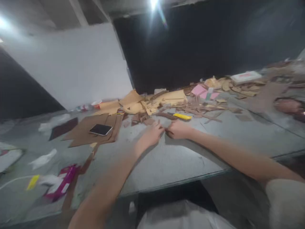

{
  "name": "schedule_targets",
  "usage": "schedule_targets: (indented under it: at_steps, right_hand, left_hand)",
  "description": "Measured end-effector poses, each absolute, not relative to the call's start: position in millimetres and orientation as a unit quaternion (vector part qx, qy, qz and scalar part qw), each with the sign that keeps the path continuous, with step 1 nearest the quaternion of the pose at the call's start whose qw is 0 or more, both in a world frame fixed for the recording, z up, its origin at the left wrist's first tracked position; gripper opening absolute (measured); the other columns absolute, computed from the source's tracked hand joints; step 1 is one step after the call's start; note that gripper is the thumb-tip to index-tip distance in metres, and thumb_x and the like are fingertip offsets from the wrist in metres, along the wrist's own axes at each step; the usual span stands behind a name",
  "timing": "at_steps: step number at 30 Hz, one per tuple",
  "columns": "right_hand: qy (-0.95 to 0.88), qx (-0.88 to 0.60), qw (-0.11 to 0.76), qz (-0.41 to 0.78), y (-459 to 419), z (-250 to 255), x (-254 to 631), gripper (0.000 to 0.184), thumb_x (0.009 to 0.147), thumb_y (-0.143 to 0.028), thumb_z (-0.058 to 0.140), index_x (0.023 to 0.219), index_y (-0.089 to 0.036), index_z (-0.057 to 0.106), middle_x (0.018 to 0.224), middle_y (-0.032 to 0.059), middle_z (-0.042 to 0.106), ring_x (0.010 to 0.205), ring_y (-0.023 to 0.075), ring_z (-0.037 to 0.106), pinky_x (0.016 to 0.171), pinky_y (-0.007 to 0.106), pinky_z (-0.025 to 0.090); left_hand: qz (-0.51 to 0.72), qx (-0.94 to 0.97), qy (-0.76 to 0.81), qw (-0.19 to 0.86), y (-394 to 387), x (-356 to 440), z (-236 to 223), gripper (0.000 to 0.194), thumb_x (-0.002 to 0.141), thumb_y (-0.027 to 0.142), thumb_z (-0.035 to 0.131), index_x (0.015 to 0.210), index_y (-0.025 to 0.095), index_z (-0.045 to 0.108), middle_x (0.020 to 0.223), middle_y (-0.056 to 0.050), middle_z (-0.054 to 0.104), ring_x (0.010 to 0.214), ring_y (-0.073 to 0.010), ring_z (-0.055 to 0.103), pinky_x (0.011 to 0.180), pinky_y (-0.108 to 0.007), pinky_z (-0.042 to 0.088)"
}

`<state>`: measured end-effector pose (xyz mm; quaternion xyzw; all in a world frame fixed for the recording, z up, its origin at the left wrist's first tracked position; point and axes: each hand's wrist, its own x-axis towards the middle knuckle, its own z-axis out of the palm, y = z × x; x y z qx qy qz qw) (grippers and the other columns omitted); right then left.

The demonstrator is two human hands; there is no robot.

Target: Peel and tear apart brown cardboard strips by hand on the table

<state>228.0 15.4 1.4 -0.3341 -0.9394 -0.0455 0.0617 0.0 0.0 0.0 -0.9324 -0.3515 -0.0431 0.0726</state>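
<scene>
Grey surface (pixel 181 163) is pretty cluttered. Brown sheets (pixel 82 130) are stacked toward its left side. The left hand (pixel 152 132) and right hand (pixel 178 129) are held close together, both curled; it can't be told if anything's gripped, too blurry. A smartphone (pixel 100 129) is parked on the sheets. A yellow cutter (pixel 182 116) is laid just beyond the right hand, brown scraps (pixel 135 119) strewn beyond the left.

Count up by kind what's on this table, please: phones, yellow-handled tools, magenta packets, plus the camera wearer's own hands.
Phone: 1
Yellow-handled tool: 1
Magenta packet: 1
Wearer's left hand and right hand: 2
Total: 5
</scene>
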Motion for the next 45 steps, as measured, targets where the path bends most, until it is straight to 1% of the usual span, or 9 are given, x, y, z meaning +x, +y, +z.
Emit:
schedule_targets:
  at_steps: [4,11,16,21,24,29,33,38,45]
  right_hand:
    - [-0.927,-0.367,0.071,-0.042,22.4,-4.2,232.3,0.032,0.100,-0.021,0.055,0.088,-0.013,0.084,0.082,0.0161,0.080,0.077,0.0239,0.067,0.078,0.035,0.040]
    - [-0.922,-0.367,0.074,-0.098,27.0,-9.5,234.0,0.033,0.100,-0.023,0.055,0.085,-0.013,0.083,0.086,0.0171,0.082,0.075,0.0243,0.069,0.083,0.038,0.040]
    - [-0.930,-0.341,0.084,-0.103,30.0,-12.2,236.9,0.030,0.099,-0.021,0.055,0.087,-0.013,0.081,0.085,0.0152,0.081,0.075,0.0235,0.068,0.083,0.037,0.040]
    - [-0.934,-0.329,0.101,-0.098,26.8,-11.5,235.2,0.029,0.100,-0.021,0.055,0.087,-0.013,0.080,0.087,0.0151,0.082,0.077,0.0239,0.069,0.086,0.037,0.040]
    - [-0.935,-0.326,0.103,-0.091,23.4,-10.8,231.4,0.028,0.100,-0.021,0.055,0.089,-0.013,0.080,0.088,0.0148,0.081,0.079,0.0240,0.070,0.087,0.037,0.040]
    - [-0.935,-0.327,0.101,-0.090,20.1,-11.1,226.9,0.028,0.101,-0.021,0.055,0.090,-0.012,0.079,0.087,0.0158,0.080,0.081,0.0249,0.070,0.086,0.037,0.041]
    - [-0.925,-0.354,0.123,-0.068,17.7,-11.1,225.6,0.027,0.103,-0.020,0.053,0.095,-0.014,0.078,0.092,0.0142,0.081,0.081,0.0237,0.070,0.087,0.036,0.041]
    - [-0.893,-0.412,0.179,-0.012,15.5,-12.7,223.5,0.022,0.106,-0.028,0.057,0.106,-0.016,0.076,0.088,0.0104,0.079,0.080,0.0227,0.069,0.076,0.032,0.039]
    - [-0.902,-0.342,0.252,0.071,26.5,-22.9,227.3,0.015,0.104,-0.024,0.062,0.101,-0.018,0.075,0.092,0.0065,0.078,0.083,0.0191,0.068,0.076,0.028,0.042]
  left_hand:
    - [-0.047,-0.937,-0.340,0.068,1.2,-0.4,-0.1,0.048,0.094,0.001,0.050,0.137,0.016,0.067,0.137,-0.015,0.066,0.142,-0.0336,0.054,0.116,-0.047,0.048]
    - [-0.073,-0.936,-0.338,0.068,0.6,1.7,-6.2,0.044,0.094,0.001,0.051,0.131,0.015,0.070,0.124,-0.014,0.069,0.134,-0.0328,0.059,0.115,-0.048,0.048]
    - [-0.144,-0.929,-0.338,0.029,1.3,-0.8,-16.5,0.039,0.096,0.001,0.051,0.126,0.018,0.070,0.114,-0.010,0.071,0.123,-0.0278,0.064,0.115,-0.045,0.050]
    - [-0.250,-0.888,-0.386,-0.003,9.8,-4.5,-27.5,0.018,0.104,0.014,0.057,0.115,0.019,0.071,0.118,-0.010,0.071,0.125,-0.0276,0.059,0.114,-0.045,0.050]
    - [-0.265,-0.878,-0.397,-0.031,13.3,-5.1,-29.8,0.011,0.106,0.023,0.064,0.114,0.019,0.070,0.120,-0.009,0.071,0.121,-0.0271,0.059,0.110,-0.044,0.050]
    - [-0.269,-0.874,-0.400,-0.061,14.8,-3.6,-29.3,0.005,0.104,0.026,0.071,0.104,0.021,0.069,0.114,-0.007,0.072,0.118,-0.0267,0.060,0.107,-0.043,0.050]
    - [-0.280,-0.868,-0.401,-0.083,14.2,-3.3,-28.6,0.005,0.102,0.023,0.073,0.102,0.021,0.068,0.110,-0.006,0.072,0.118,-0.0267,0.061,0.107,-0.042,0.049]
    - [-0.279,-0.858,-0.418,-0.109,9.2,-4.7,-23.2,0.002,0.102,0.021,0.071,0.102,0.021,0.070,0.108,-0.006,0.068,0.116,-0.0255,0.064,0.106,-0.040,0.050]
    - [-0.307,-0.857,-0.403,-0.099,4.7,-6.2,-19.0,0.005,0.104,0.023,0.070,0.099,0.022,0.070,0.104,-0.005,0.068,0.113,-0.0237,0.065,0.104,-0.038,0.052]
